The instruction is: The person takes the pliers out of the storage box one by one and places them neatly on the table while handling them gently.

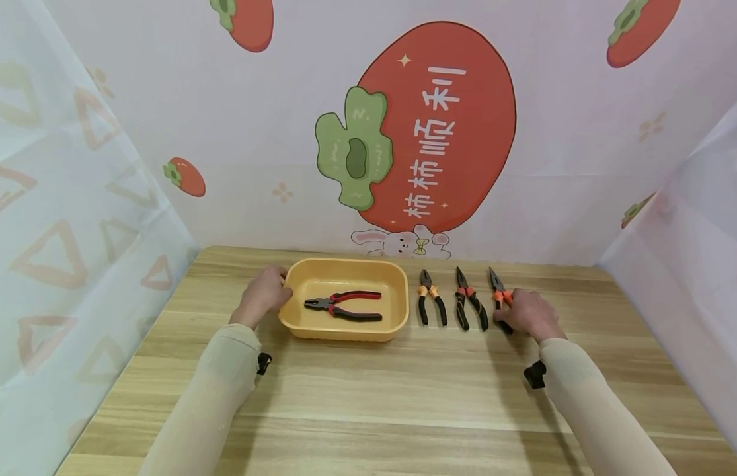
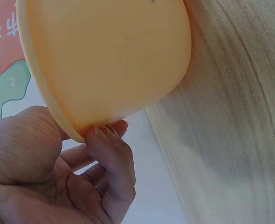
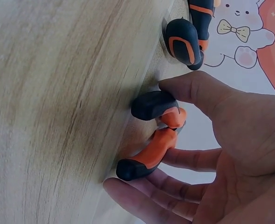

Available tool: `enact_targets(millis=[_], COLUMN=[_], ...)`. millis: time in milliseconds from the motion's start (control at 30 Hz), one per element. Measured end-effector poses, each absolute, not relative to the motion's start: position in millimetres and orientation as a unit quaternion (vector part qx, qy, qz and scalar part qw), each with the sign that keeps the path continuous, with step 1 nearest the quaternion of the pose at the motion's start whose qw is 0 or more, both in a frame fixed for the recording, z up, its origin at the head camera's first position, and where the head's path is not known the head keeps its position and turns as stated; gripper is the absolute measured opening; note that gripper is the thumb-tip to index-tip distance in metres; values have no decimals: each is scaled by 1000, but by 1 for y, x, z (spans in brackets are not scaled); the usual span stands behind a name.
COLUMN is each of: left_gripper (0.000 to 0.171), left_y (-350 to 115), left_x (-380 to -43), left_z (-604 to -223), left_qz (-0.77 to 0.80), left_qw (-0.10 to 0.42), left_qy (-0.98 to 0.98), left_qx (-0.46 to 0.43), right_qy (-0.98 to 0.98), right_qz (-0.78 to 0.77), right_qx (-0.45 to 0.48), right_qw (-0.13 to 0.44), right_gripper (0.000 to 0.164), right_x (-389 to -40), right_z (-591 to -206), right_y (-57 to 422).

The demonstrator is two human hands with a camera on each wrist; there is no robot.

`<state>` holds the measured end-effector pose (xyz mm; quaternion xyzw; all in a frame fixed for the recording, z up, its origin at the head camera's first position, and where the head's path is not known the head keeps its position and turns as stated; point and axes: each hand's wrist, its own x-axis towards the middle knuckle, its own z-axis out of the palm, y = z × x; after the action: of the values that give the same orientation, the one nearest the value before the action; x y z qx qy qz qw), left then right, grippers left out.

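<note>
My left hand (image 1: 263, 295) grips the left end of a yellow plastic basin (image 1: 344, 333); in the left wrist view the thumb and fingers pinch its rim (image 2: 53, 103). Inside the basin lie combination pliers (image 1: 330, 303) with red and black handles, jaws to the left. At the right end of a row of pliers, my right hand (image 1: 531, 313) holds long-nose pliers (image 1: 497, 284) with orange and black handles. The right wrist view has the thumb at one handle (image 3: 154, 105) and the fingers along the other. Those pliers are on the table, jaws pointing away.
Between the basin and my right hand lie orange-and-black pliers (image 1: 424, 291) and red-and-black long-nose pliers (image 1: 462, 283), handles toward me. The wooden table (image 1: 392, 410) meets a printed back wall (image 1: 273, 132) just behind the tools. Side walls stand left and right.
</note>
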<state>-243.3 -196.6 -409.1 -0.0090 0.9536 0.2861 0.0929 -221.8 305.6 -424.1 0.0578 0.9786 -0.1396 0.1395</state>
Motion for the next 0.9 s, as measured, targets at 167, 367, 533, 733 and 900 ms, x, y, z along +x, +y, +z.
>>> enact_targets(millis=[167, 367, 533, 733, 900], left_gripper=[43, 43, 43, 43, 43], left_y=[-196, -195, -196, -196, -196], left_x=[-243, -243, -244, -243, -242], left_z=[-409, -408, -408, -408, -407], left_qz=[290, 295, 290, 290, 291], left_qw=[93, 94, 91, 88, 91], left_qy=[953, 951, 952, 953, 952], left_qx=[-9, -8, -7, -6, -9], right_qy=[979, 978, 978, 981, 983], right_qz=[-139, -139, -140, -134, -127], right_qx=[53, 62, 60, 50, 42], right_qw=[141, 145, 140, 131, 128], right_gripper=[38, 39, 42, 48, 67], right_x=[-220, -220, -218, -214, -212], right_z=[-422, -421, -417, -409, -404], right_y=[306, 307, 306, 304, 303])
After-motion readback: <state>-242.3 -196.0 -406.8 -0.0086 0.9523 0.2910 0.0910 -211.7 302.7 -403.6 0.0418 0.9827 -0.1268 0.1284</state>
